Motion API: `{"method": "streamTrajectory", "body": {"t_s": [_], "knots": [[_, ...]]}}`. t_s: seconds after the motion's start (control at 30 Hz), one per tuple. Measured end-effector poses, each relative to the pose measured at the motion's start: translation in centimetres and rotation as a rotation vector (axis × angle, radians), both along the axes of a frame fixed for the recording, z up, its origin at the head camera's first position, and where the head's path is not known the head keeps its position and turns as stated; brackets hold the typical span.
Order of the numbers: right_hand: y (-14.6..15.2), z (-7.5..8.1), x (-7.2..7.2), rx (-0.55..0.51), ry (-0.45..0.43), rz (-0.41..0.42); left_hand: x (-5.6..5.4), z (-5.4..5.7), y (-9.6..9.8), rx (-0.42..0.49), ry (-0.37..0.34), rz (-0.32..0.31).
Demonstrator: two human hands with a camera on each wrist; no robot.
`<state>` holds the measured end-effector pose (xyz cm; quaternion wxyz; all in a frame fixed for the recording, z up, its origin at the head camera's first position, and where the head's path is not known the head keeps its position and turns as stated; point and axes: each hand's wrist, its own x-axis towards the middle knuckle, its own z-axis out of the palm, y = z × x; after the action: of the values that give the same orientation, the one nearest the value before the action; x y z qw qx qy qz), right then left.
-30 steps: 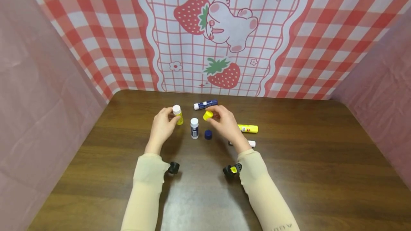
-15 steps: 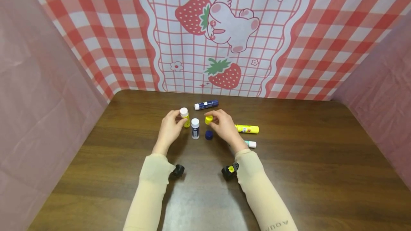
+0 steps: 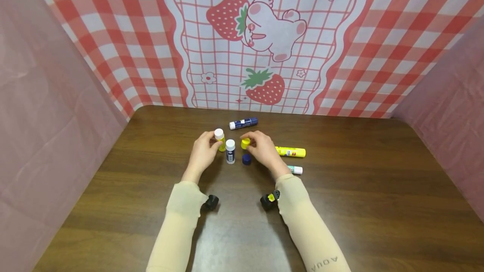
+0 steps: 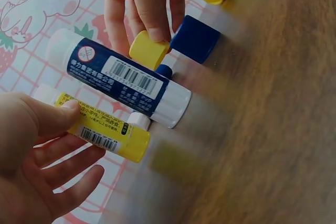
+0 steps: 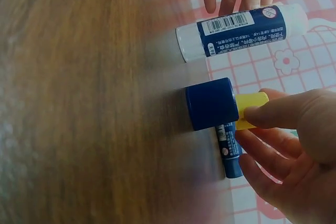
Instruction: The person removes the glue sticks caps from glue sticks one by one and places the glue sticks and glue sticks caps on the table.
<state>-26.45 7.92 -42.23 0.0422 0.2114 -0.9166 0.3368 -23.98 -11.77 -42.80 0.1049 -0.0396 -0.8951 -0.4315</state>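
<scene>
My left hand [image 3: 203, 153] pinches an upright yellow glue stick [image 4: 107, 127] with a white top, between thumb and fingers. I cannot tell whether its base touches the table. Just right of it, a blue-and-white glue stick [image 3: 230, 153] stands upright, its cap off. My right hand [image 3: 263, 150] pinches a yellow cap [image 4: 149, 50] by thumb and fingertips, behind a dark blue cap [image 5: 211, 104] that stands on the table. In the right wrist view, the blue cap partly hides the yellow one.
Farther back lies a blue glue stick [image 3: 243, 123] with a white end. Right of my right hand lie a yellow glue stick [image 3: 293, 152] and a white-ended stick [image 3: 296, 170], partly hidden by the wrist. A checked cloth [image 3: 147, 32] hangs behind the wooden table [image 3: 378, 188].
My left hand has carried the yellow glue stick right and slightly nearer, beside the standing blue one. The right hand has lowered the yellow cap to just behind the blue cap.
</scene>
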Motion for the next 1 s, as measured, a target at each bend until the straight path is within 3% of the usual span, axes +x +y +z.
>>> {"method": "streamTrajectory", "body": {"t_s": [0.27,0.7,1.0], "knots": [[0.0,-0.3,-0.1,0.04,-0.002,0.0,-0.2,-0.4,0.4,-0.001,0.0,-0.027],[0.1,-1.0,-0.6,0.015,-0.094,-0.06,-0.4,-0.9,0.7,0.043,-0.008,-0.016],[-0.1,-1.0,-0.8,0.054,-0.076,-0.055,-0.5,-1.2,0.8,0.063,0.006,-0.007]]}}
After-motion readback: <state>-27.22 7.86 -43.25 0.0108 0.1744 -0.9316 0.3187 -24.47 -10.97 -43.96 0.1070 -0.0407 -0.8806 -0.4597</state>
